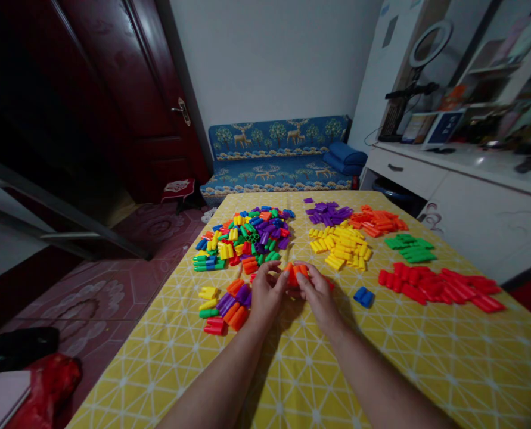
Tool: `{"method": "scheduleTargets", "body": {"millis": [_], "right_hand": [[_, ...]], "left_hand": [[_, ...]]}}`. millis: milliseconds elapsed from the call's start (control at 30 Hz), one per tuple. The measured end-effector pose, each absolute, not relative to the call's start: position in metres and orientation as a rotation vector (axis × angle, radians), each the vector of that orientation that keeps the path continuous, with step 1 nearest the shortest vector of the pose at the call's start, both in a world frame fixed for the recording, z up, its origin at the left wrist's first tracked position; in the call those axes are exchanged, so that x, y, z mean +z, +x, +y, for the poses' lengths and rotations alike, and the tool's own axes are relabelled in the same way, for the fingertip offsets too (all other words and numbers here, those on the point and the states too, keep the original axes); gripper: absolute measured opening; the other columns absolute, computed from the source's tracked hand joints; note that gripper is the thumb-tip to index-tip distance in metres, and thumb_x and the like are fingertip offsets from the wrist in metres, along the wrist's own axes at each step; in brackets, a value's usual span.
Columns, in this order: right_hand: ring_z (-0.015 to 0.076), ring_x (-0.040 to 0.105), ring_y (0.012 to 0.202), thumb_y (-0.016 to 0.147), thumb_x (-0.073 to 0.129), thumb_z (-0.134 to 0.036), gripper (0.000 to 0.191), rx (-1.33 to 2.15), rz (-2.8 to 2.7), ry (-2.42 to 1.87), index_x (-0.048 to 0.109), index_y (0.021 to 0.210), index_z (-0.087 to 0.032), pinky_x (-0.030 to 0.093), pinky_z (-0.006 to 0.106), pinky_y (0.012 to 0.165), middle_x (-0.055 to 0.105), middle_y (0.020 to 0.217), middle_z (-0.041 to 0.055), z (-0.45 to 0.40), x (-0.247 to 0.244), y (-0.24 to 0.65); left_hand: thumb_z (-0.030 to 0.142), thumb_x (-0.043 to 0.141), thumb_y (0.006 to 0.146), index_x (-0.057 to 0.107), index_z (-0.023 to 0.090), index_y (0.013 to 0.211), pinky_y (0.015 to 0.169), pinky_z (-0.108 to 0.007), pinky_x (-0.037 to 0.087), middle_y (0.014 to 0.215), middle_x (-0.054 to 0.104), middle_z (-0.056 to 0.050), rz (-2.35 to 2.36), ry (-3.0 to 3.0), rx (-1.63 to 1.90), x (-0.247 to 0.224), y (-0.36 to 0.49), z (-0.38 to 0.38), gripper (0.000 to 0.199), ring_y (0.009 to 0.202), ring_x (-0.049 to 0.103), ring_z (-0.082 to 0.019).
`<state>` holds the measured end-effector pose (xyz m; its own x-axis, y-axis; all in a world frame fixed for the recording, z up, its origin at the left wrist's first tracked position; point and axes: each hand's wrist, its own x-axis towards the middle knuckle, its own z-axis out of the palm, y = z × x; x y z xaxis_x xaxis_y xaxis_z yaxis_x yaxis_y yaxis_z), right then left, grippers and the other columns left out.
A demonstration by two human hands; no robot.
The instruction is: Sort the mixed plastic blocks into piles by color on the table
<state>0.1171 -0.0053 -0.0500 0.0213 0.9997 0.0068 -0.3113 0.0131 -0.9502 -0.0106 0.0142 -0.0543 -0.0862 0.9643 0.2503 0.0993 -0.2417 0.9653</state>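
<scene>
Orange plastic pieces (295,273) are held between my left hand (267,291) and my right hand (317,293), both closed on them above the table. A mixed-colour pile (247,234) lies beyond my left hand. Nearer, to its left, is a small group with purple pieces (229,302). Beyond and right of my right hand lie a yellow pile (343,243), a purple pile (328,213) and an orange pile (376,220). Farther right are green pieces (410,248) and a red pile (439,285). Some blue pieces (363,297) rest right of my right hand.
A yellow patterned cloth covers the table (310,375). Behind it stands a blue patterned sofa (269,170). On the right is a white dresser (484,208) with a ring light (444,30). A red stool (178,188) stands near the dark red door (135,89).
</scene>
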Motion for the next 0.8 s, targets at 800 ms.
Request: {"method": "scheduleTargets", "body": {"millis": [800], "right_hand": [[0.0183, 0.064, 0.073, 0.089, 0.053, -0.052, 0.026, 0.789, -1.181, -1.187, 0.066, 0.085, -0.030, 0.050, 0.028, 0.064, 0.069, 0.079, 0.0003, -0.008, -0.050, 0.122]], "left_hand": [[0.046, 0.079, 0.069, 0.058, 0.016, 0.091, 0.063, -0.026, 0.055, 0.083, 0.071, -0.004, 1.028, 1.059, 1.454, -0.054, -0.007, 0.016, 0.043, 0.070, 0.070, -0.017]]}}
